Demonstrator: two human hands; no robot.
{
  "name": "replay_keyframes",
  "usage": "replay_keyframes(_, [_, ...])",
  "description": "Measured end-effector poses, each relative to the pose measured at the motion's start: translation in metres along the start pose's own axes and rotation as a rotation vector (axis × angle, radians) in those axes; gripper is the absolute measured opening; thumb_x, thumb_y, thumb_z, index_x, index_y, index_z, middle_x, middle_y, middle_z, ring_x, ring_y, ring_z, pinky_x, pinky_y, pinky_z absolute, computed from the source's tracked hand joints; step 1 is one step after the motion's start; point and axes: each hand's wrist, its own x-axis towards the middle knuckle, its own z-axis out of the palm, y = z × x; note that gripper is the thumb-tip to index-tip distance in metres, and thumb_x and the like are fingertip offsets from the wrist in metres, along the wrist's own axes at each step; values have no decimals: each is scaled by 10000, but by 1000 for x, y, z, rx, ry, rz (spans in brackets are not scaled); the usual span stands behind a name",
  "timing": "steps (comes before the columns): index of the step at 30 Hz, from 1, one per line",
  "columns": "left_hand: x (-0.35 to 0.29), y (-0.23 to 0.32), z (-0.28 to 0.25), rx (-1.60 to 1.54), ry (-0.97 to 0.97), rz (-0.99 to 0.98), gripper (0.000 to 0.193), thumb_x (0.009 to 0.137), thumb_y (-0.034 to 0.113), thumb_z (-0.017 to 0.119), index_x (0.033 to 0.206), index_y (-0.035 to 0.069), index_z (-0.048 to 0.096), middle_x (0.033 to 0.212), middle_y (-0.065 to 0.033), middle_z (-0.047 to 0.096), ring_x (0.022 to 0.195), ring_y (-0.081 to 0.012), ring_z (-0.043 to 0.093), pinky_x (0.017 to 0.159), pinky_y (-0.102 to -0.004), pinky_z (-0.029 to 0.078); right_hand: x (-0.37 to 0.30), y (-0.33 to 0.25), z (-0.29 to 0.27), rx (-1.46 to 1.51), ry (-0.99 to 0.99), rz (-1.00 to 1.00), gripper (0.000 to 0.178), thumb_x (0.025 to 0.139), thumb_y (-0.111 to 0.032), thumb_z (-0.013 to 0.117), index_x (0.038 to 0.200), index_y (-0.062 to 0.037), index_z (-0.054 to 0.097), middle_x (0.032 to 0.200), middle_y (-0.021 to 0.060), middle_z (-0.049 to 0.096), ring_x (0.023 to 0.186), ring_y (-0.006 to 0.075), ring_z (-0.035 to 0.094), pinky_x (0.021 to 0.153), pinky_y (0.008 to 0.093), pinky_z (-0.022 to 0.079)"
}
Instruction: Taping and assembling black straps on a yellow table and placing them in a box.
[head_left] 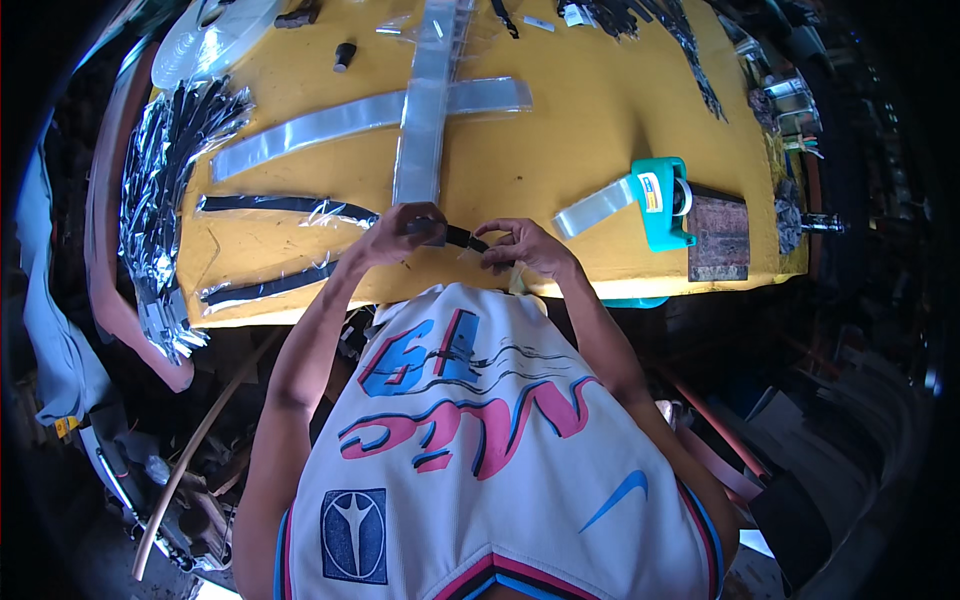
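Observation:
Close to the table's near edge, a short black strip (459, 237) spans the gap between my hands. My left hand (402, 234) is closed around its left part, and those fingers cover what else may be in them. At the strip's right end, my right hand (527, 247) pinches with thumb and fingertips. Just beyond my left hand lies a stack of long clear plastic sleeves (418, 150), crossing another clear sleeve (320, 131). Left of my hands are two black strips in clear wrap, an upper one (285, 205) and a lower one (270, 287).
On the yellow table (570, 110), a teal tape dispenser (655, 228) stands to the right beside a dark, worn block (718, 245). A shiny bundle of wrapped black strips (165, 190) hangs over the left edge. A small black cap (344, 57) and a clear plastic roll (215, 45) lie farther back.

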Motion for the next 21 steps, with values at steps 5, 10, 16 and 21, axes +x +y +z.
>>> replay_keyframes(5, [-1, 4, -1, 29, -13, 7, 212, 945, 178, 626, 1041, -2, 684, 916, -114, 726, 851, -184, 687, 786, -320, 530, -2, -3, -7, -48, -42, 2, 526, 834, -86, 802, 1301, -8, 573, 868, 118, 756, 733, 118, 714, 696, 242, 536])
replay_keyframes(10, [-1, 4, 0, -13, -34, -11, 236, 950, 209, 626, 1038, -2, 682, 911, -110, 715, 854, -176, 673, 783, -325, 524, -1, -19, -6, -363, -75, 0, 539, 819, -51, 798, 1312, -6, 586, 841, 117, 754, 737, 122, 714, 689, 249, 539])
replay_keyframes(16, [-2, 6, -2, 6, -2, 16, 250, 960, 236, 615, 1044, 10, 680, 912, -95, 709, 852, -172, 652, 801, -333, 510, 11, -12, -7, -143, -21, -66, 578, 826, -67, 801, 1350, -22, 561, 877, 115, 761, 734, 125, 713, 699, 255, 547])
replay_keyframes(21, [1, 2, -2, 78, 5, 18, 269, 947, 256, 621, 1048, 12, 675, 940, -128, 713, 870, -215, 669, 804, -347, 507, 6, -14, -5, -88, 35, -79, 575, 842, -107, 804, 1354, -26, 554, 905, 118, 765, 718, 126, 716, 700, 249, 565])
